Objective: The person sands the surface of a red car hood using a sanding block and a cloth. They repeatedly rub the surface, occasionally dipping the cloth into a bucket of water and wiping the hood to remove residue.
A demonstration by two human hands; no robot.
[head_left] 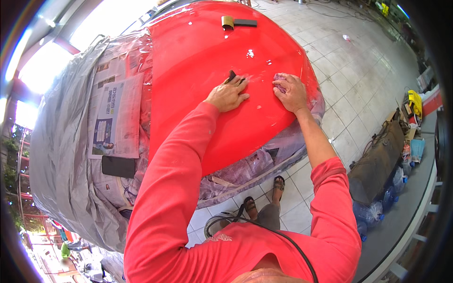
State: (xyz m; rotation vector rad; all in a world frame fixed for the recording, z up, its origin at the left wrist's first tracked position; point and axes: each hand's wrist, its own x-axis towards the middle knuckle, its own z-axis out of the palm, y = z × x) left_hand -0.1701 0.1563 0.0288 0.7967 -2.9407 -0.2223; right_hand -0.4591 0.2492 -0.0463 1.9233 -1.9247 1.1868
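A glossy red car panel [188,94], seemingly the hood, spreads out in front of me. My left hand [226,94] lies on its middle, pressing a dark folded piece of sandpaper [231,76] that sticks out past the fingers. To the right, near the panel's edge, my right hand [291,95] is closed round a crumpled purplish cloth [281,83], held against the paint. Whitish smears and wet spots show between and beyond the hands. Farther up the panel rest a black sanding block [245,22] and a curled tan strip of sandpaper [227,22].
Newspaper [118,118] and grey plastic sheeting [61,137] cover the car on the left. A black phone [118,166] lies on the paper. A dark bulky part [377,158] and several plastic bottles [370,212] stand at the right. A black hose [292,243] crosses my chest.
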